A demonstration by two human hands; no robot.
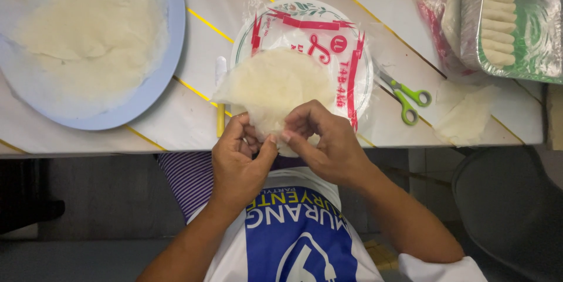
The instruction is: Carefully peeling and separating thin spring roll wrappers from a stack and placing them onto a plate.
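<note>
Over the white tabletop (193, 112), the left hand (237, 161) and right hand (328, 141) both pinch one round wrapper (272, 85) at its near edge; one pair of scissors (407, 97) lies to the right.

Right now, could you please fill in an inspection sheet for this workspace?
Surface: white table with thin yellow lines.
Job's things: round pale wrapper sheet, held at its near edge; round plastic pack of wrappers under it.
Clutter: blue plate of pale sheets on the left; green-handled scissors; foil tray with a row of rolled pieces; loose wrapper scraps; yellow-handled utensil beside the pack.
Hands: left hand and right hand both pinch the sheet.
Cables: nothing seen.
Surroundings: dark floor below; grey chair on the right.
</note>
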